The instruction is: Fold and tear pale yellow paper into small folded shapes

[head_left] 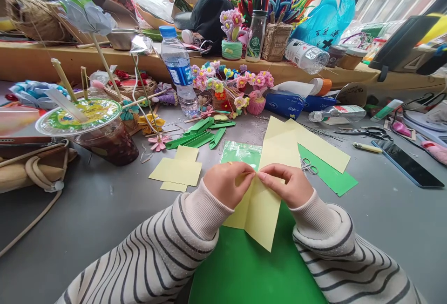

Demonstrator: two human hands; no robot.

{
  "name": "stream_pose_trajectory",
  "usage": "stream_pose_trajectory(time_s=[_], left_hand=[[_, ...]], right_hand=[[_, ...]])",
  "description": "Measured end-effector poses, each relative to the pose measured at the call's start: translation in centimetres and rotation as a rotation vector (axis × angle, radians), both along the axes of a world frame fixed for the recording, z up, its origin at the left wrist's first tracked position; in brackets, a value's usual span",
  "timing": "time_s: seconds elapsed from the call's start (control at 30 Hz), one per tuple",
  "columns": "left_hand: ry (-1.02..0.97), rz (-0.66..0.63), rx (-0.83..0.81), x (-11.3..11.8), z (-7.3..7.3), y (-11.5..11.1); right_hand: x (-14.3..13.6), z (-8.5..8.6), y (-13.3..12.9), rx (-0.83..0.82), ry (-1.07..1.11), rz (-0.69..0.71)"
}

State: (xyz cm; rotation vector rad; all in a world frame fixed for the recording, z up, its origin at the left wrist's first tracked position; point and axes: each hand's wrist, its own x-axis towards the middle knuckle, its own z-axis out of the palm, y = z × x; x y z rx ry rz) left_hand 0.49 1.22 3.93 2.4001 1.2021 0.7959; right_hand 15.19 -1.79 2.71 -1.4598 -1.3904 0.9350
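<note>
A pale yellow sheet [263,211] with a crease down its length stands partly raised over a green board [254,271]. My left hand [230,183] pinches its upper edge near the crease. Right beside it, my right hand [288,183] pinches the same edge, fingertips nearly touching. Behind my hands lie another yellow sheet [279,141] and a clear packet with green paper [240,152]. Small scissors [309,166] rest on a green strip [328,173] just right of my right hand. Small yellow pieces [176,171] lie to the left.
A lidded cup [111,141] of dark drink stands left, near a water bottle [178,73]. Folded green strips [197,134] and crocheted flowers [240,80] lie behind. A phone [408,162] and black-handled scissors [373,131] are at the right. A crowded wooden ledge [139,57] runs behind.
</note>
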Motion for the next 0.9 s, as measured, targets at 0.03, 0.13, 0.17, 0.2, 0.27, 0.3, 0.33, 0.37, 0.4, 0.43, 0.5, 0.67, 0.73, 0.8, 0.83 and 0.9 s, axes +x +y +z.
stream_pose_trajectory(time_s=[0.03,0.13,0.17,0.2,0.27,0.3,0.33,0.37,0.4,0.43,0.5,0.67,0.73,0.8,0.83,0.9], left_hand=[[0.008,-0.005,0.016,0.0,-0.1,0.0],[0.027,-0.016,0.075,0.0,-0.2,-0.2],[0.032,-0.016,0.098,0.0,-0.2,-0.3],[0.038,-0.016,0.121,0.0,-0.3,-0.4],[0.053,-0.01,0.159,0.0,-0.3,-0.5],[0.06,-0.006,0.176,0.1,-0.4,-0.5],[0.064,-0.002,0.192,0.1,-0.4,-0.5],[0.067,0.001,0.207,0.1,-0.5,-0.6],[0.066,0.004,0.223,0.1,-0.6,-0.6],[0.063,0.006,0.239,0.1,-0.6,-0.6],[0.058,0.006,0.263,0.1,-0.7,-0.7],[0.025,0.015,0.197,0.1,-0.5,-0.7],[-0.021,0.012,0.137,0.0,-0.3,-0.5],[-0.084,0.012,0.067,-0.1,-0.2,-0.2],[-0.115,0.013,0.029,-0.1,-0.1,0.0],[-0.16,0.013,-0.045,-0.2,-0.1,0.2]], right_hand=[[0.0,0.0,0.0,-0.005,0.002,-0.001],[0.0,0.0,0.0,-0.028,0.004,-0.003],[0.0,0.0,0.0,-0.036,0.001,-0.003],[0.0,0.1,0.0,-0.043,-0.003,-0.003],[0.0,0.1,0.0,-0.048,-0.009,0.002],[0.0,0.0,0.0,-0.047,-0.009,0.006],[0.0,0.0,0.0,-0.045,-0.007,0.011],[0.0,0.0,0.0,-0.043,-0.004,0.014],[0.0,0.0,0.0,-0.042,-0.002,0.015],[0.0,-0.1,0.1,-0.042,0.001,0.017],[0.0,-0.1,0.1,-0.037,0.007,0.022],[0.0,0.0,0.0,-0.032,0.005,0.017],[0.0,0.2,0.0,-0.044,0.002,0.011],[0.0,0.3,0.0,-0.066,0.002,0.002],[0.0,0.3,0.0,-0.077,0.001,-0.003],[0.0,0.3,0.0,-0.089,-0.004,-0.013]])
